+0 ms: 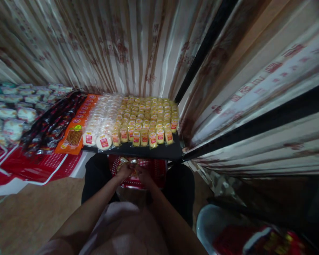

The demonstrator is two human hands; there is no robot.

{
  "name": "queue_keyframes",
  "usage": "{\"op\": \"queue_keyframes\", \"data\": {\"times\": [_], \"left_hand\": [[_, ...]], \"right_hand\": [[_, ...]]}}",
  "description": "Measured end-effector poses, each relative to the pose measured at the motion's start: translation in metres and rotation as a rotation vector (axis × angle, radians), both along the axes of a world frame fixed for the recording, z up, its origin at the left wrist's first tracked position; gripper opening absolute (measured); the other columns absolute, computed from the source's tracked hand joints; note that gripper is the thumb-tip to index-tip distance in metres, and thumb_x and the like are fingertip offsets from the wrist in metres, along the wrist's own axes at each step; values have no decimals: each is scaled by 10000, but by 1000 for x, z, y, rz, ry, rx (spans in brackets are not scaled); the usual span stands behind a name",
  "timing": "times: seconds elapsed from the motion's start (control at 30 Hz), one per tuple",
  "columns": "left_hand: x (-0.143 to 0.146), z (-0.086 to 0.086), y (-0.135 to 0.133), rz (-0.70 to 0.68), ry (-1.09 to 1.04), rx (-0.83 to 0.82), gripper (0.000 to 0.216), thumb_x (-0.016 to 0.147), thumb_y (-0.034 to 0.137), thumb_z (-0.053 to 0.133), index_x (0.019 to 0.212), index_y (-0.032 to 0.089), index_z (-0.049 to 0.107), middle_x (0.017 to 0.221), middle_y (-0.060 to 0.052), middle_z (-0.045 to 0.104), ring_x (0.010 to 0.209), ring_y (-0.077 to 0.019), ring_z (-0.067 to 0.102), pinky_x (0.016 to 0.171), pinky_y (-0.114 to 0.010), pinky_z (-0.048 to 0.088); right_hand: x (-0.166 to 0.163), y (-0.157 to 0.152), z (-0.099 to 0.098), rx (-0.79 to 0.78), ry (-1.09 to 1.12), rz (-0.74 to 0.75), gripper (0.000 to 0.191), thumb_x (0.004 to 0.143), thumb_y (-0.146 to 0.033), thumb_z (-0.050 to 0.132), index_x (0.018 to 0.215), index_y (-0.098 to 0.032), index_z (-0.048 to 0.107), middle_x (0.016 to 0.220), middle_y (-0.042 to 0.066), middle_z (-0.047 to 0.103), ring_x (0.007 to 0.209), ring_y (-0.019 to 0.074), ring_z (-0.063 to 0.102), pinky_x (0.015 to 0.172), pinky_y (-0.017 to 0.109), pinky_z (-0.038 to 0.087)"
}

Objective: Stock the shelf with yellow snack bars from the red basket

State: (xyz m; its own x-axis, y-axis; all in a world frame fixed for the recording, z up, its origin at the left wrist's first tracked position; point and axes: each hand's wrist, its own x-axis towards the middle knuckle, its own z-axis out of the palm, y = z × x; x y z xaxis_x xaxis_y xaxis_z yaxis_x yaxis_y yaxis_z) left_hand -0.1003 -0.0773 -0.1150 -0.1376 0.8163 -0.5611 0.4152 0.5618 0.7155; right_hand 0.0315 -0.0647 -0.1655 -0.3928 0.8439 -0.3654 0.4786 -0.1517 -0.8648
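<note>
Over a red plastic basket (156, 173) between the knees, my left hand (124, 170) and my right hand (143, 173) are close together. Both are closed around a small shiny-wrapped snack packet (124, 160); its exact kind is blurred, and my fingers partly hide it. Just beyond, rows of yellow wrapped cakes (145, 120) with red labels stand on a dark shelf (159, 152). Beside them on the left lie round white wrapped cakes (104, 141) in clear plastic. I cannot make out what lies deeper in the basket under my hands.
Further left are an orange snack bag (73, 136), dark glossy packets (51, 124) and several white wrapped packets (26, 113). Red baskets (39, 170) stand below. Pleated curtains (138, 46) and black poles (206, 49) border the shelf. A pale tub (206, 223) holds red packages at lower right.
</note>
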Motion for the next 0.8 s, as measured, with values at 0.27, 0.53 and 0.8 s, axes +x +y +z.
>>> {"op": "queue_keyframes", "data": {"times": [0.27,0.53,0.8], "left_hand": [[18,39,-7,169,-443,105,381,633,332,720,940,159,576,846,-40,650,733,-134,615,687,-241,476],[34,88,-9,133,-547,113,460,525,425,763,852,148,594,762,-25,632,676,-143,579,656,-263,442],[48,112,14,-83,-357,258,306,652,189,593,950,135,553,727,9,600,651,-117,546,649,-234,429]], "right_hand": [[43,-2,59,138,-2,-83,406,694,-119,506,1066,-231,625,990,25,680,889,164,624,816,296,485],[66,-15,97,265,-39,-120,414,732,-167,543,1143,-193,589,1074,71,634,854,156,629,795,286,505],[73,-26,137,695,-346,-56,403,773,-237,603,1168,-157,599,1179,114,606,1093,243,522,952,370,416]]}}
